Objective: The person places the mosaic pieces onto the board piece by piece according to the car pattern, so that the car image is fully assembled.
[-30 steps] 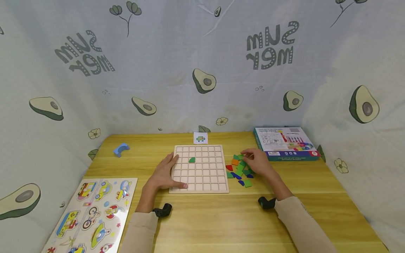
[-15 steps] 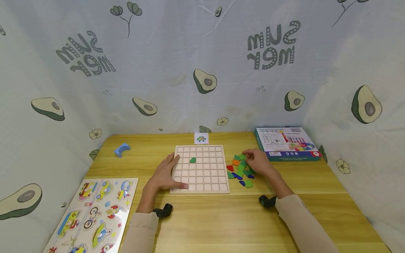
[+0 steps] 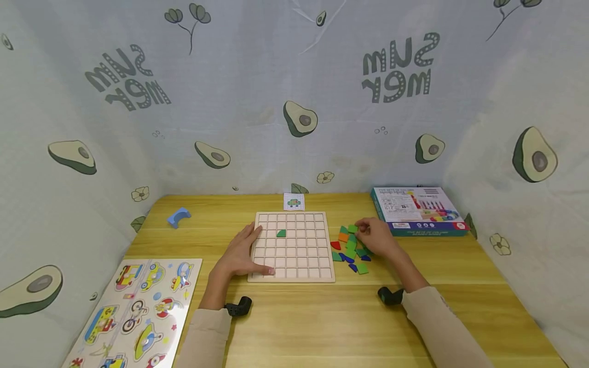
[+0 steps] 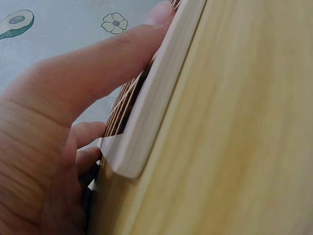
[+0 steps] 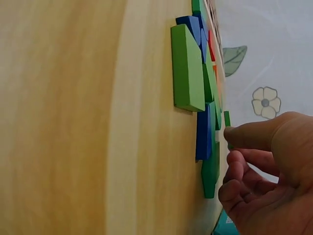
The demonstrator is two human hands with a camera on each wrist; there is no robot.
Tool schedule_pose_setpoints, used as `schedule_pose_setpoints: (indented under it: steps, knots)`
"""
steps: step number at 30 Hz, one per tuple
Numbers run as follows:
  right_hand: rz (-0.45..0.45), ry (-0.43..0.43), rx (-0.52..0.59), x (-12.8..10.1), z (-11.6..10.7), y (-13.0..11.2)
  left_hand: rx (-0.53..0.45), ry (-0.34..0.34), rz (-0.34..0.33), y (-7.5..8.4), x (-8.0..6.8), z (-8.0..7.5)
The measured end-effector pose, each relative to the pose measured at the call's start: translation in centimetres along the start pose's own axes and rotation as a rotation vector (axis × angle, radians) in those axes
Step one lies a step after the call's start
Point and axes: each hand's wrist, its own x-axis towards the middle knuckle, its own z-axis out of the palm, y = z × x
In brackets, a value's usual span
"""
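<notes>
A pale wooden grid board point(image 3: 299, 253) lies on the table, with one green quarter-round tile point(image 3: 281, 233) in a cell of its upper left part. My left hand point(image 3: 240, 254) rests spread at the board's left side, the thumb lying over the front edge and the fingers along the left edge. To the right of the board is a loose pile of green, blue, orange and red tiles point(image 3: 351, 245). Over its far right side, my right hand point(image 3: 377, 236) pinches a green tile point(image 5: 227, 119) between thumb and fingertips. Part of that tile is hidden by the thumb.
A small pattern card point(image 3: 293, 202) lies behind the board. At the back right is a boxed game point(image 3: 418, 210); a blue arch block point(image 3: 178, 217) stands at the back left. A vehicle picture puzzle point(image 3: 138, 312) covers the front left. Printed cloth point(image 3: 257, 168) encloses the table.
The head view has shifted slightly. Both hands stay in almost the same places, the left at the board and the right at the tile pile.
</notes>
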Motion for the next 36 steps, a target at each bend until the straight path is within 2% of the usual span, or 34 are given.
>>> schedule_pose_setpoints:
  steps: [15,23,32,36]
  knots:
    - [-0.095,0.061,0.004,-0.2,0.9,-1.9,-0.013,-0.001,-0.001,0.0,0.1,0.2]
    - [-0.136,0.029,0.045,0.0,2.3,-3.5,-0.018,0.006,0.005,0.1,0.2,-0.1]
    - [-0.145,-0.014,0.103,0.4,3.9,-5.8,-0.026,0.015,-0.001,-0.2,0.1,0.1]
    - [-0.18,-0.029,0.12,0.6,4.7,-6.6,-0.04,0.021,-0.004,-0.2,0.0,0.0]
